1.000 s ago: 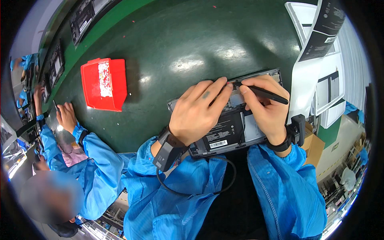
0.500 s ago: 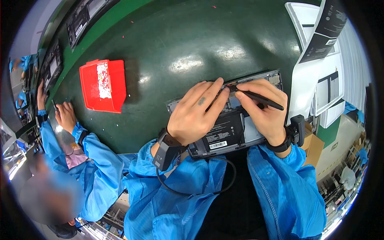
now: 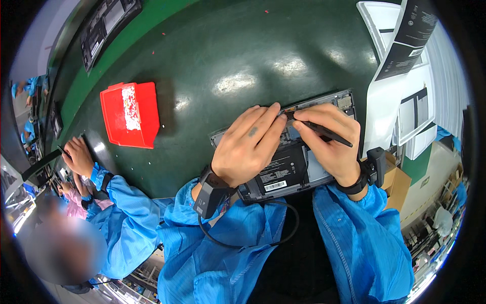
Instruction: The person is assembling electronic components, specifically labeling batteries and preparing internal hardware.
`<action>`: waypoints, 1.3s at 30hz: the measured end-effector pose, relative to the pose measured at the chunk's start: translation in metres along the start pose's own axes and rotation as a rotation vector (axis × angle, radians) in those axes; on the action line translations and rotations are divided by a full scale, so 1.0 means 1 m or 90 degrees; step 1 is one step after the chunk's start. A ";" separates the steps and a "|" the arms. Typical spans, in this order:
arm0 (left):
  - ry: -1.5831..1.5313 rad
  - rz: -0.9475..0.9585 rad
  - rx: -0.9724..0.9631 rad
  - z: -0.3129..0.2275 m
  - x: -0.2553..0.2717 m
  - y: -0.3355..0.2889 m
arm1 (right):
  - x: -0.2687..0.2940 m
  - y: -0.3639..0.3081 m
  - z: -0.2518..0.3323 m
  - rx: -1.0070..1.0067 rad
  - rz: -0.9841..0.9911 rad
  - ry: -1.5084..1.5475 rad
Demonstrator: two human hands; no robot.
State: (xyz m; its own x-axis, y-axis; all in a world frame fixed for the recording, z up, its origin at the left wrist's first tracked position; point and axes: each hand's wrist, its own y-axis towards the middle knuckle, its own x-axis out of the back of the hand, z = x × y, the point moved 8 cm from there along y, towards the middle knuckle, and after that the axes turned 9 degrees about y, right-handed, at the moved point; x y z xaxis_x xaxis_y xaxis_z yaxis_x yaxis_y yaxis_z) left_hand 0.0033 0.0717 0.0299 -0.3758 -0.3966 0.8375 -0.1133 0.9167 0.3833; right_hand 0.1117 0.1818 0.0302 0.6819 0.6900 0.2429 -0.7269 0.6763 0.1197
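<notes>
An opened laptop base (image 3: 319, 172) lies on the bench in front of me, with a black battery (image 3: 279, 169) and circuit parts exposed. My left hand (image 3: 248, 144) rests over its left part. The fingers are stretched out, and the index and middle fingertips touch down near the top edge. My right hand (image 3: 331, 137) is closed around a slim black tweezers-like tool (image 3: 329, 133), its back end slanting down to the right. The tool's tip meets the inner parts close to my left fingertips; the exact contact spot is hidden.
A red plastic bin (image 3: 142, 114) stands left on the green bench (image 3: 212, 45). White trays and a curled printed sheet (image 3: 382, 96) are stacked at right, above a cardboard box (image 3: 397, 182). Another laptop base (image 3: 106, 28) lies far left. A co-worker's hand (image 3: 78, 157) works at left.
My hands stay almost in place, with the right hand and its tool shifting slightly left. The co-worker's hands move toward the lower left, and a laptop part there has shifted away.
</notes>
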 end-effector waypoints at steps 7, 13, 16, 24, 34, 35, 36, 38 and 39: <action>0.015 0.000 0.000 0.000 0.002 -0.001 | 0.000 0.001 -0.003 -0.017 0.001 0.009; 0.013 0.002 -0.008 0.001 0.003 -0.001 | -0.004 0.001 -0.002 -0.044 -0.013 0.013; 0.010 0.001 -0.013 0.001 0.002 -0.003 | -0.004 0.001 -0.002 -0.037 -0.014 0.016; 0.019 -0.012 -0.009 0.000 0.006 -0.006 | 0.008 -0.009 -0.017 -0.140 -0.090 0.156; -0.021 -0.023 0.039 0.001 0.014 0.002 | 0.020 0.002 0.005 -0.034 -0.043 0.036; -0.033 -0.056 0.044 0.001 0.024 0.000 | 0.026 0.001 0.019 0.052 -0.026 -0.002; -0.012 -0.083 0.109 0.004 0.049 -0.013 | 0.034 0.002 0.031 0.077 -0.035 -0.009; 0.030 -0.103 0.245 0.019 0.059 -0.046 | 0.073 -0.017 0.016 0.080 -0.076 0.018; 0.068 -0.119 0.344 0.027 0.064 -0.065 | 0.088 -0.025 0.003 0.101 -0.079 0.064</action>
State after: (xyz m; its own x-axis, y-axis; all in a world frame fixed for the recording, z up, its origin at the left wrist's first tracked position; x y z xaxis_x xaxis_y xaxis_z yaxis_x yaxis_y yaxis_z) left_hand -0.0388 -0.0117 0.0484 -0.2122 -0.5307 0.8205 -0.6323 0.7148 0.2988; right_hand 0.1892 0.2249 0.0518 0.7657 0.6317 0.1211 -0.6355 0.7139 0.2940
